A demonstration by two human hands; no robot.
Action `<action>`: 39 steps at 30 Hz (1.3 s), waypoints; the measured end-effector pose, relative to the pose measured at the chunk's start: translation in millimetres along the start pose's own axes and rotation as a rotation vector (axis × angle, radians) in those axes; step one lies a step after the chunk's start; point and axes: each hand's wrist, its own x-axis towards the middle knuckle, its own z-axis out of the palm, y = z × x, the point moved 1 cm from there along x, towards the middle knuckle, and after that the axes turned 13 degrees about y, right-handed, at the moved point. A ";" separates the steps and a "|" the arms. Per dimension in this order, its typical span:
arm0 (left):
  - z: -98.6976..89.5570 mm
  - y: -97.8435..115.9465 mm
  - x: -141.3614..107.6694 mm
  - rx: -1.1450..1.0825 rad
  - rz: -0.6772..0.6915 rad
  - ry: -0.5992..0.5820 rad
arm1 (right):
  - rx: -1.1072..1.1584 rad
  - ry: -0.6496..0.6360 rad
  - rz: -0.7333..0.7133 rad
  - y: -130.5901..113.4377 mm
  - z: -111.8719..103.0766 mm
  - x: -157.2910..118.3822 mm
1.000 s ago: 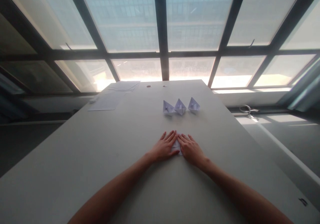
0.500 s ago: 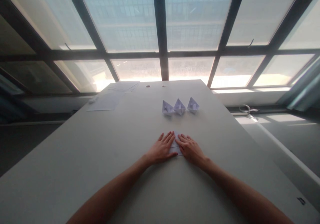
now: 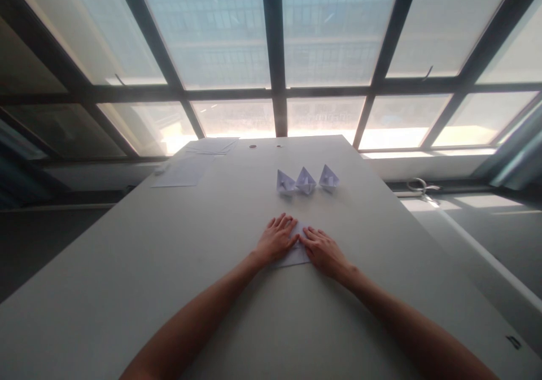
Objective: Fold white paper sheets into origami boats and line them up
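A white folded sheet of paper (image 3: 295, 257) lies flat on the table, partly covered by both hands. My left hand (image 3: 277, 239) rests on its left part, palm down with the fingers stretched out and the thumb pointing toward the paper's middle. On the right part lies my right hand (image 3: 324, 249), also flat with its fingers extended. Just beyond the hands stand three folded paper boats: a left one (image 3: 285, 183), a middle one (image 3: 305, 181) and a right one (image 3: 329, 179). Some of the paper's outline is hidden under the hands.
The white table (image 3: 203, 289) reaches toward a wall of windows (image 3: 228, 35). Flat paper sheets (image 3: 182, 172) lie at its far left. Small round holes, one of them the left hole (image 3: 253, 147), sit near the far edge. White cables (image 3: 419, 185) lie beyond the right edge.
My left hand has shifted up and forward along the paper, and more of the paper's near left part now shows. The right hand stays nearly in place.
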 end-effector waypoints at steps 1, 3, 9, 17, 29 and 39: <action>1.5 -0.7 0.0 -0.003 -0.010 0.002 | 0.001 -0.004 0.002 -0.3 -0.3 0.1; 4.8 -2.4 -0.5 -0.008 -0.030 -0.008 | 0.001 -0.014 0.007 -1.1 -1.1 0.4; 10.6 -5.9 -2.0 -0.008 -0.064 -0.035 | 0.000 -0.012 0.012 -2.2 -2.5 0.9; -2.6 -1.8 -9.6 -0.102 0.174 -0.172 | 0.006 -0.011 0.005 -2.0 -1.4 -2.5; -34.2 -0.8 -55.8 -0.121 0.193 -0.227 | 0.008 -0.073 -0.007 0.8 -0.9 -9.4; -33.0 -7.7 -48.6 -0.296 0.085 -0.079 | 0.177 -0.058 -0.051 19.8 -10.4 -8.8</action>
